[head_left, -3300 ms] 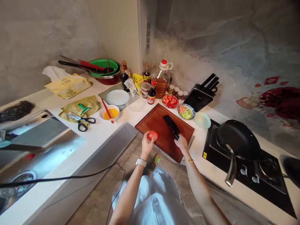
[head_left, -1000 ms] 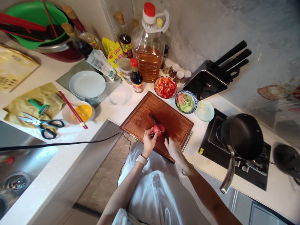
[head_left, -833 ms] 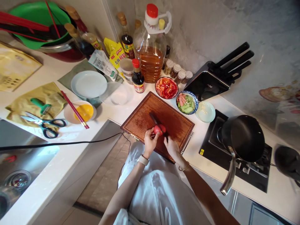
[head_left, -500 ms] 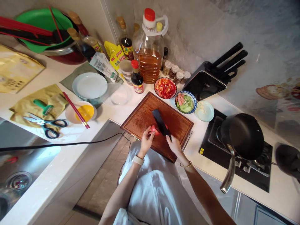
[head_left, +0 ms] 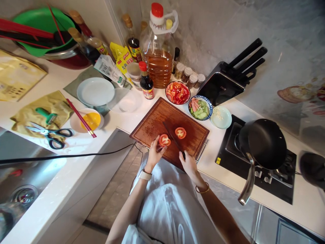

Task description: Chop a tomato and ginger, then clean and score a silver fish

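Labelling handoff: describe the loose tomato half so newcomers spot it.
Find the brown cutting board left of the stove. On it, right of the black knife, lies the tomato half, cut face up. The left hand holds the other half; this one lies free.

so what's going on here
The person's left hand holds one tomato half, cut face showing; the other half lies cut side up on a wooden chopping board. The right hand grips a black cleaver by its handle, the blade between the halves. A bowl of red slices stands behind the board. A black pan sits on the hob to the right.
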{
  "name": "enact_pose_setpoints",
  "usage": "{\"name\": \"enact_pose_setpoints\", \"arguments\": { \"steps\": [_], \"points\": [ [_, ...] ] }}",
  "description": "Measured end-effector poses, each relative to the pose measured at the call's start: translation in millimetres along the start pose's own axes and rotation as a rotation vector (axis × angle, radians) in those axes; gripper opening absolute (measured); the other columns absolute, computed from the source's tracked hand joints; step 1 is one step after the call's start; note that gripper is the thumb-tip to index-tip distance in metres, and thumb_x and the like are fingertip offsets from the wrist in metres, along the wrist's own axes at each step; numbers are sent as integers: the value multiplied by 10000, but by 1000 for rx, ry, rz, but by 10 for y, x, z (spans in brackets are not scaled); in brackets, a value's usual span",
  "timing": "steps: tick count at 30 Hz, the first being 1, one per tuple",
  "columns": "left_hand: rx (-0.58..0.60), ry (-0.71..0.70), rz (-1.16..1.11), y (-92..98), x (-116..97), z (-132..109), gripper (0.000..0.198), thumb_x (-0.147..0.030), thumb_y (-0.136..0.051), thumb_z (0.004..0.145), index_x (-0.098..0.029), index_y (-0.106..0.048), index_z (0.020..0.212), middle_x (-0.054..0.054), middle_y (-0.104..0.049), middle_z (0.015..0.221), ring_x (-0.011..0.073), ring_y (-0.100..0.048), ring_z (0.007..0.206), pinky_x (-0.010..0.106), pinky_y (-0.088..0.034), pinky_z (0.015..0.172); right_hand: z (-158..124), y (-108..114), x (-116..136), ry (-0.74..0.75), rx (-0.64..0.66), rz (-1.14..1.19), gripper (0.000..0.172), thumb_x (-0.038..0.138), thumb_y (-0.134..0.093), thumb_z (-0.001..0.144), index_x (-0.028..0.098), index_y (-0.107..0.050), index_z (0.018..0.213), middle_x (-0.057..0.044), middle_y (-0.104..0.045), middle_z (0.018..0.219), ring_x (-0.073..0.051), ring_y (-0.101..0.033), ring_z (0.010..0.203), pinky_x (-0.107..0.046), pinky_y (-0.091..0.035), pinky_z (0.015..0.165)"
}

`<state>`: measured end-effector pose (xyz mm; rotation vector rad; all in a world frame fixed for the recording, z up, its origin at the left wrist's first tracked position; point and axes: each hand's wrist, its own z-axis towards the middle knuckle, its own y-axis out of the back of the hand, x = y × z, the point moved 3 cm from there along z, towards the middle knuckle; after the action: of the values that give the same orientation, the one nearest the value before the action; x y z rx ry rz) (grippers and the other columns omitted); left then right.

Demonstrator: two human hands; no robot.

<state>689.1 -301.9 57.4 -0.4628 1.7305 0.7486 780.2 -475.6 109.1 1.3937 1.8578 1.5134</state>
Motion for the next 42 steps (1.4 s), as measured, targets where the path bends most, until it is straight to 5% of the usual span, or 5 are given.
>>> {"name": "enact_pose_setpoints", "arguments": {
  "steps": [12, 19, 25, 30, 42],
  "points": [
    [-61, -86, 279, 27, -123, -39, 643, -396, -678, 783, -171, -467, 1347, 158, -587, 1220, 265, -585, 1102, 414, -480, 950, -184, 57, -51, 7, 63, -85, 385, 428, -331, 978, 188, -631, 948, -71, -721, 759, -165, -657, 623, -233, -305, 537],
    [10, -74, 249, 73, -100, -14, 647, -414, -610, 837, -197, -402, 1411, 125, -635, 1158, 214, -655, 927, 374, -527, 863, -202, 111, -67, -8, 95, -150, 366, 436, -349, 968, 202, -628, 939, -48, -710, 695, -157, -638, 567, -242, -238, 496],
    [14, -109, 249, 127, -46, 64, 637, -426, -584, 847, -164, -411, 1401, 165, -500, 1340, 273, -491, 1240, 425, -443, 1013, -184, 166, -93, 8, 72, -158, 392, 447, -334, 970, 204, -637, 922, -52, -715, 710, -156, -640, 581, -243, -242, 499],
    [-6, -59, 223, 123, -7, 135, 726, -479, -674, 762, -167, -440, 1374, 142, -508, 1257, 269, -527, 1183, 431, -461, 996, -157, 143, -95, 32, 72, -167, 382, 435, -339, 966, 206, -642, 925, -44, -715, 699, -142, -637, 567, -248, -222, 493],
    [19, -57, 247, 208, -70, 238, 560, -456, -669, 780, -162, -551, 1241, 136, -570, 1177, 261, -548, 1125, 442, -450, 987, -198, 188, -112, 96, 44, -198, 368, 422, -343, 962, 214, -644, 919, -33, -714, 710, -132, -616, 550, -242, -229, 498]
  ]
}}
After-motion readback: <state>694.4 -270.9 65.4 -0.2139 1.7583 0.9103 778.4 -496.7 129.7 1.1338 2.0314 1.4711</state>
